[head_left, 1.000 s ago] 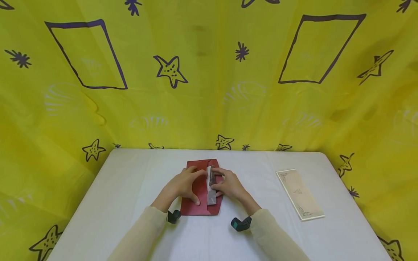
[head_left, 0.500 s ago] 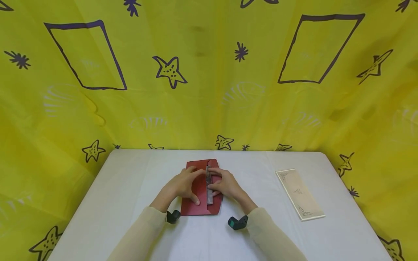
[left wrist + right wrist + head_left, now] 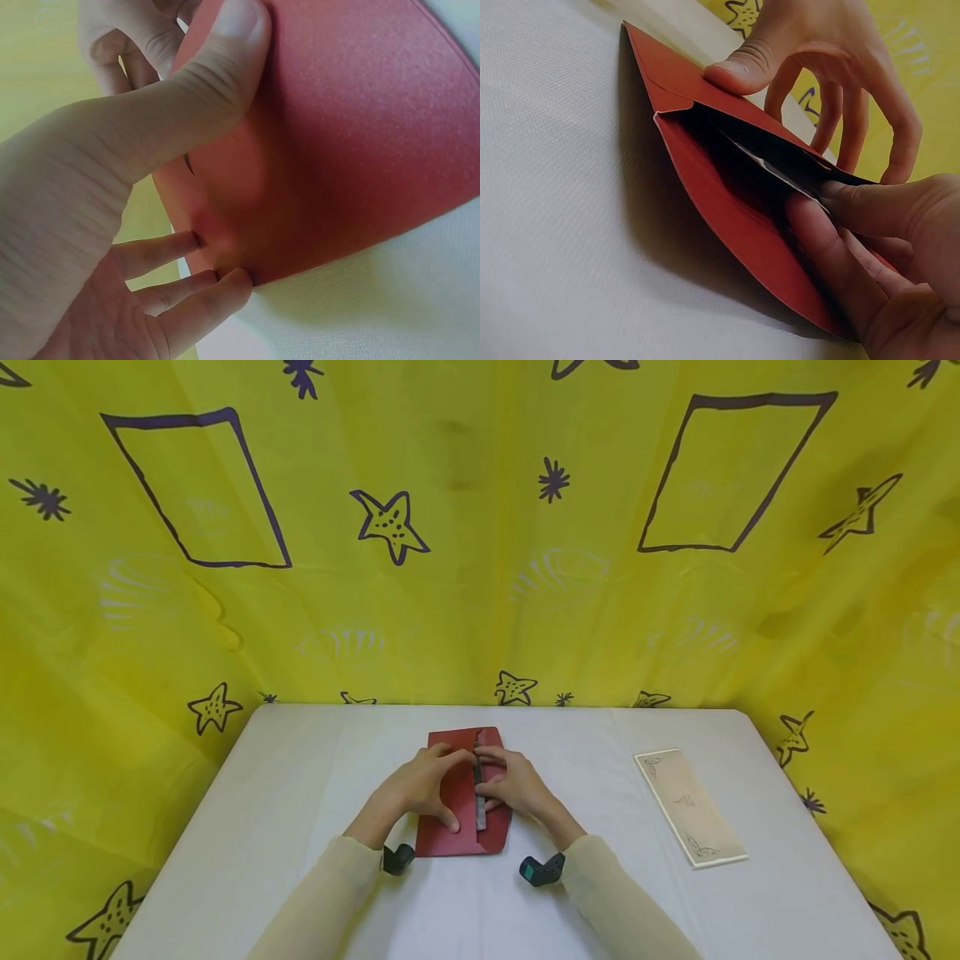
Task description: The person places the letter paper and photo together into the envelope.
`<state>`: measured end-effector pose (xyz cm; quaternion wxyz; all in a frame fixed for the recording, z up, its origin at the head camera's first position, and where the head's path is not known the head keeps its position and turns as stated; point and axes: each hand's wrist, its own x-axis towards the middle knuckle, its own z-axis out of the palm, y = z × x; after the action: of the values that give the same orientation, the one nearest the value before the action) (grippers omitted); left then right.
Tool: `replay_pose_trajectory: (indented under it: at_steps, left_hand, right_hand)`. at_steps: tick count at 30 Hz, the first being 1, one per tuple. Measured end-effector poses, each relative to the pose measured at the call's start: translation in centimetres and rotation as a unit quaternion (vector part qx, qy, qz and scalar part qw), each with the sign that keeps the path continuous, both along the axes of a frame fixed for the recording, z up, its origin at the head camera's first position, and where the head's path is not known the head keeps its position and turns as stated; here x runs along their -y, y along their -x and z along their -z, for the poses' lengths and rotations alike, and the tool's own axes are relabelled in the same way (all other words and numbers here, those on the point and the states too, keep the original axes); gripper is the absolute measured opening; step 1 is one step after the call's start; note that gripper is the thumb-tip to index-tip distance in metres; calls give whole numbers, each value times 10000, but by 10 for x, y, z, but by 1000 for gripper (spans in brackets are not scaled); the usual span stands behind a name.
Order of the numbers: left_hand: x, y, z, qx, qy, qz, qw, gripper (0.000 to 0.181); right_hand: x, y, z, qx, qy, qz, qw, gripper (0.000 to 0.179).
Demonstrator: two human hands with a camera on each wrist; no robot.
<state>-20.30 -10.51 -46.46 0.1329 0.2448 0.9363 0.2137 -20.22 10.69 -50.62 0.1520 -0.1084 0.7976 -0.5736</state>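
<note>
A red envelope [image 3: 446, 841] lies on the table with its flap toward the right. My left hand [image 3: 422, 783] holds it, thumb on the front and fingertips at the far side; its pocket bulges open in the right wrist view. My right hand [image 3: 521, 783] pinches a thin greyish paper piece [image 3: 481, 814] between thumb and fingers at the pocket's mouth. In the right wrist view, the paper's pale edge [image 3: 769, 166] shows inside the dark opening. Most of the paper is hidden in the envelope, so its kind is unclear.
A cream-coloured card or envelope [image 3: 688, 806] with dark corner ornaments lies to the right on the white table [image 3: 300, 760]. Behind the table hangs a yellow curtain [image 3: 480, 610] printed with starfish. Dark wrist cameras sit at both cuffs.
The paper piece has slid leftward into the red envelope, so only a narrow strip shows. My right hand has moved slightly left with it; the left hand has stayed put.
</note>
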Motion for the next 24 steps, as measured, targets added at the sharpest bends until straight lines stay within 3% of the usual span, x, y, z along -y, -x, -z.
replay_pose_trajectory:
  at_steps: [24]
  left_hand:
    - [1,-1,2,-175,13,82,9998,94]
  right_hand:
    - [-2,-1,0,4,83,-95,9999,62]
